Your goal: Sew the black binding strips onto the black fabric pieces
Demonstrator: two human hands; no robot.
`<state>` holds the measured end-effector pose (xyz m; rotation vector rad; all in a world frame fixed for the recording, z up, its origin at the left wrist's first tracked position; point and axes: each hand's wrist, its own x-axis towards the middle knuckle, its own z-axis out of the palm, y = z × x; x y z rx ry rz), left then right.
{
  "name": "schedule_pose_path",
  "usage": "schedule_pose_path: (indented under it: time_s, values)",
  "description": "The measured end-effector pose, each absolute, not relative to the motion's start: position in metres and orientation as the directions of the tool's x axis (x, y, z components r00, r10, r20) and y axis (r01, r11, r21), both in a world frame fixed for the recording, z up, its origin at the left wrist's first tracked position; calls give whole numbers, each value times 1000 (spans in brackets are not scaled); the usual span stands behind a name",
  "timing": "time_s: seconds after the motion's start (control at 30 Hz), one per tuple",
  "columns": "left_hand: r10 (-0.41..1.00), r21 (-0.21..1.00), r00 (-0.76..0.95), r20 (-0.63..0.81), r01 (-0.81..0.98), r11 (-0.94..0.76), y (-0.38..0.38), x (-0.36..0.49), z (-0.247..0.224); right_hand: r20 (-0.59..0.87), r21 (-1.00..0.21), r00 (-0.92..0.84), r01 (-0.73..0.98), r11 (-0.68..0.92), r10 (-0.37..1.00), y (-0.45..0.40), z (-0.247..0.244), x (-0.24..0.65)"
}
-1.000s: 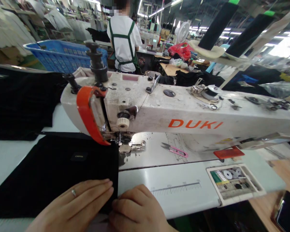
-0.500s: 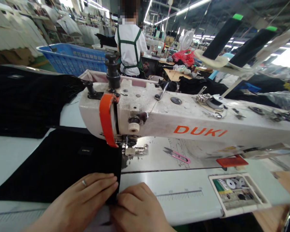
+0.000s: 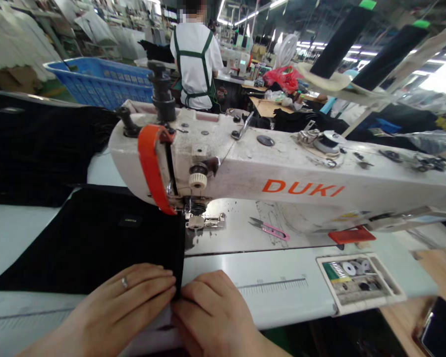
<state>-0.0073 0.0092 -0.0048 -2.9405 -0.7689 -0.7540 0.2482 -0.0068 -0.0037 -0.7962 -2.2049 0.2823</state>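
Note:
A piece of black fabric [image 3: 96,248] with a small dark label [image 3: 130,220] lies flat on the sewing machine's table, its right edge running up beside the presser foot [image 3: 196,221]. My left hand [image 3: 134,297], wearing a ring, rests on the fabric's near right part with its fingers stretched out together. Close beside it, my right hand [image 3: 215,310] has curled fingers that pinch the near right corner of the fabric; its fingertips are partly hidden. Above stands the white sewing machine [image 3: 241,163] with an orange guard [image 3: 152,168] near the needle.
Pink-handled thread snips [image 3: 269,229] lie on the machine bed. A tray of bobbins [image 3: 360,282] sits in the table at right. Stacked black fabric [image 3: 33,153] lies at left. Behind are a blue basket [image 3: 100,82] and a person [image 3: 196,59] facing away.
The view has tilted slightly downward, so the machine and table appear higher. Both hands and the fabric keep almost the same place beside the presser foot.

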Motion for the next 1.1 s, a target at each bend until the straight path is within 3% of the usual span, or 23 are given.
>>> schedule_pose_path:
  time_s: [0.13,0.5,0.77,1.1]
  values:
    - [428,64,803,414,443,-894,11,-10,-7,580,-410,-536,459,788,614,-6,0,248]
    - [429,133,794,430,415,-900,22,-3,5,553,-407,-556,469,784,620,-8,0,249]
    - [357,28,872,334,370,-929,21,-10,4,588,-427,-500,476,769,636,-8,3,249]
    - [410,179,825,389,369,-912,21,-11,-11,654,-368,-443,522,770,613,-6,-1,245]
